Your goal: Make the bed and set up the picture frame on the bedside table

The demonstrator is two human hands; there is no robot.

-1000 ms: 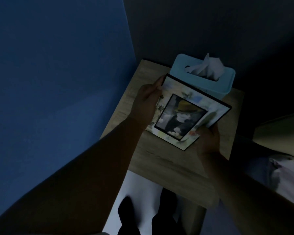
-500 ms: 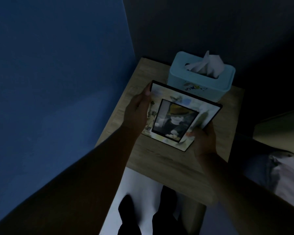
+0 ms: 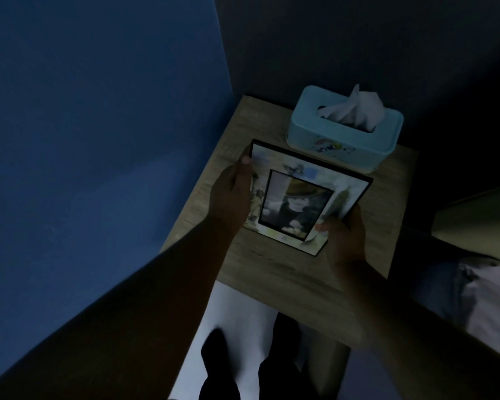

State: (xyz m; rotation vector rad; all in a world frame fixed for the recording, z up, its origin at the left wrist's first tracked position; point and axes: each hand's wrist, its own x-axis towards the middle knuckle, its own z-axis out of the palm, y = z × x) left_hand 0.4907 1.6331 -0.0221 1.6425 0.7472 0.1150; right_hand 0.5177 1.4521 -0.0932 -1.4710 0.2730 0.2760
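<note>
A black-edged picture frame (image 3: 297, 197) with a pale decorated border and a dark photo in its middle is held face-up over the wooden bedside table (image 3: 271, 272). My left hand (image 3: 231, 194) grips its left edge, thumb on the upper left corner. My right hand (image 3: 344, 235) holds its lower right corner. Whether the frame's lower edge touches the tabletop I cannot tell. The room is dim. A strip of bed with pale bedding (image 3: 479, 290) shows at the right.
A light blue tissue box (image 3: 344, 134) with white tissue sticking out stands at the table's back, just behind the frame. A blue wall (image 3: 98, 140) runs along the left. My legs and dark shoes (image 3: 214, 356) stand on a white floor below the table.
The frame has moved down and left, away from the tissue box and closer to the tabletop, turning a little squarer to me. Both hands kept their hold.
</note>
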